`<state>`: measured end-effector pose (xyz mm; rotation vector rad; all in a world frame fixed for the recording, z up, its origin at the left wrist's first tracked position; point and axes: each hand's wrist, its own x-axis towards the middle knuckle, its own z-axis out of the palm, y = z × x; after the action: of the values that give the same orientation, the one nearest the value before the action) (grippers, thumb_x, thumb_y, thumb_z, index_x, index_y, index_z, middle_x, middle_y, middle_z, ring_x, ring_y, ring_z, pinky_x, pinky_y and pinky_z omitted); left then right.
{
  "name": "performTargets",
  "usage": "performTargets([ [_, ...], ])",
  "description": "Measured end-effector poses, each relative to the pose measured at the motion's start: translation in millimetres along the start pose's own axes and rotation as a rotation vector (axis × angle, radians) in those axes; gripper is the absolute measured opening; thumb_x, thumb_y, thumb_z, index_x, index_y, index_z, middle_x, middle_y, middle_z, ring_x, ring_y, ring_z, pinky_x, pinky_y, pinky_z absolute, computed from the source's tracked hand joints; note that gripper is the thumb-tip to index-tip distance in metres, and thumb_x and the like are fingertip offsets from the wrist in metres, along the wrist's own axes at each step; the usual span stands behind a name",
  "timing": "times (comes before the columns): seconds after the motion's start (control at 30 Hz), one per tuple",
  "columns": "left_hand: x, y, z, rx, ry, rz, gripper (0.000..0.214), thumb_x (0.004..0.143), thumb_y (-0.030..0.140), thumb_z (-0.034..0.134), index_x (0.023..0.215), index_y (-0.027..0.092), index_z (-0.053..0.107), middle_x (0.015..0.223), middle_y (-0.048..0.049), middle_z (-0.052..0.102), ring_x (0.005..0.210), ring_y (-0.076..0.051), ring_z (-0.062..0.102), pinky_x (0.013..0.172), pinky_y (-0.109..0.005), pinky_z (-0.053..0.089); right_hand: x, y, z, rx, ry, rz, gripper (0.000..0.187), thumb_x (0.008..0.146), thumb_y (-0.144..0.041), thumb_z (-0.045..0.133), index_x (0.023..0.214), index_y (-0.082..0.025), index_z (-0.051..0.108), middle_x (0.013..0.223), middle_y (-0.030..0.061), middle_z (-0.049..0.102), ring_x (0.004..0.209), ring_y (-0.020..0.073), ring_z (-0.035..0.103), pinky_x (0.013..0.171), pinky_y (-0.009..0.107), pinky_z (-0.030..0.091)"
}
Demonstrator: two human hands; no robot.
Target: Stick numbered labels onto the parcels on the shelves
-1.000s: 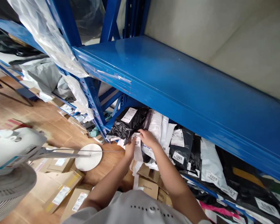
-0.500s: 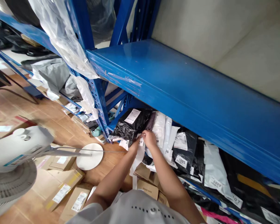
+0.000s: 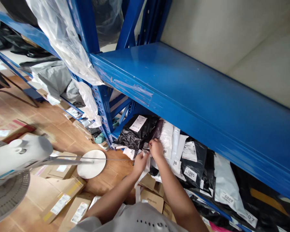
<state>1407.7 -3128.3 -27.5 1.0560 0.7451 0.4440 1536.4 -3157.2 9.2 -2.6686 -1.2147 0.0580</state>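
Observation:
My left hand [image 3: 140,162] is closed on a white label strip [image 3: 145,170] that hangs down between my forearms. A little above and to the right, my right hand [image 3: 156,149] has its fingers curled at the edge of a small number label [image 3: 146,145]. That label rests against the lower front of a black plastic parcel [image 3: 135,133]; only its first digits show. A white shipping label [image 3: 138,123] is on the parcel's top. Beside my right hand lie a dark purple parcel [image 3: 157,129] and a white parcel [image 3: 167,137].
Numbered parcels, one dark and marked 1005 [image 3: 190,173], another pale [image 3: 226,180], line the lower shelf. A blue shelf [image 3: 178,83] overhangs them. Cardboard boxes [image 3: 65,201] lie on the floor. At left are a fan [image 3: 21,154] and its round white base [image 3: 91,164].
My left hand has moved down, away from the black parcel, with the label strip. My right hand stays near the parcel, where the number label now shows above the left hand. The view has shifted slightly.

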Motion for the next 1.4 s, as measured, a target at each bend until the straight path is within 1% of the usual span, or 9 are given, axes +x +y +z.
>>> performTargets([
  [0.13,-40,22,-40.8,0.170,-0.305,0.116,0.034,0.077,0.040,0.068,0.056,0.015,0.058,0.056,0.0019,0.051,0.055,-0.011,0.044,0.056,-0.023,0.035,2,-13,-17,0.109,0.124,-0.036,0.040,0.083,-0.013,0.056,0.123,-0.018,0.056,0.116,0.0133,0.059,0.112,0.0267,0.052,0.093,0.038,0.044],
  [0.2,-44,34,-65.8,0.249,-0.309,0.219,0.035,0.083,0.038,0.062,0.057,0.015,0.058,0.060,0.0004,0.053,0.059,-0.012,0.046,0.058,-0.023,0.036,6,-26,-27,0.256,0.169,-0.190,0.046,0.088,-0.012,0.048,0.133,-0.020,0.047,0.126,0.0128,0.055,0.120,0.0239,0.048,0.099,0.037,0.041],
  [0.3,-22,45,-94.5,0.164,-0.137,0.185,0.025,0.082,0.039,0.063,0.073,0.015,0.066,0.073,-0.0027,0.063,0.067,-0.015,0.052,0.062,-0.024,0.039,16,-45,-31,0.373,-0.020,-0.414,0.030,0.091,-0.015,0.043,0.113,-0.024,0.062,0.109,0.0075,0.065,0.108,0.0194,0.058,0.094,0.031,0.044],
  [0.4,16,44,-106.9,-0.035,-0.044,0.050,0.031,0.074,0.042,0.071,0.092,0.016,0.068,0.082,-0.0039,0.067,0.070,-0.016,0.056,0.062,-0.024,0.042,23,-53,-20,0.359,-0.164,-0.314,0.019,0.089,-0.020,0.051,0.083,-0.021,0.068,0.082,0.0058,0.069,0.082,0.0192,0.065,0.076,0.028,0.047],
  [0.53,52,29,-107.3,-0.122,-0.015,-0.026,0.038,0.073,0.051,0.070,0.078,0.013,0.069,0.070,-0.0044,0.065,0.062,-0.015,0.055,0.059,-0.025,0.043,21,-51,1,0.467,-0.152,-0.209,0.027,0.095,-0.032,0.045,0.086,-0.021,0.068,0.081,0.0047,0.072,0.079,0.0184,0.067,0.072,0.026,0.049],
  [0.7,62,18,-99.9,-0.182,-0.043,-0.074,0.036,0.069,0.049,0.074,0.067,0.014,0.067,0.058,0.0001,0.059,0.049,-0.010,0.047,0.050,-0.022,0.036,19,-51,16,0.787,-0.058,-0.084,0.025,0.085,-0.041,0.061,0.097,-0.021,0.069,0.087,0.0038,0.073,0.080,0.0182,0.067,0.076,0.027,0.051],
  [0.93,66,26,-96.5,-0.282,-0.069,-0.076,0.036,0.067,0.042,0.077,0.092,0.015,0.073,0.082,-0.0048,0.071,0.065,-0.014,0.059,0.062,-0.025,0.046,19,-53,15,0.759,-0.042,-0.089,0.019,0.085,-0.036,0.060,0.086,-0.020,0.070,0.081,0.0027,0.072,0.074,0.0172,0.065,0.073,0.028,0.050],
  [1.27,75,26,-92.2,-0.343,0.012,-0.125,0.041,0.071,0.055,0.068,0.069,0.014,0.065,0.058,-0.0030,0.061,0.052,-0.013,0.053,0.054,-0.026,0.044,22,-51,21,0.752,-0.009,-0.061,0.021,0.088,-0.035,0.055,0.093,-0.020,0.069,0.085,0.0040,0.073,0.079,0.0182,0.066,0.077,0.029,0.051],
  [1.4,72,29,-91.2,-0.303,0.018,-0.102,0.040,0.070,0.053,0.070,0.079,0.014,0.066,0.065,-0.0026,0.062,0.058,-0.013,0.055,0.057,-0.025,0.044,21,-52,19,0.752,-0.016,-0.069,0.020,0.088,-0.035,0.056,0.093,-0.020,0.069,0.084,0.0034,0.072,0.078,0.0177,0.066,0.076,0.028,0.050],
])
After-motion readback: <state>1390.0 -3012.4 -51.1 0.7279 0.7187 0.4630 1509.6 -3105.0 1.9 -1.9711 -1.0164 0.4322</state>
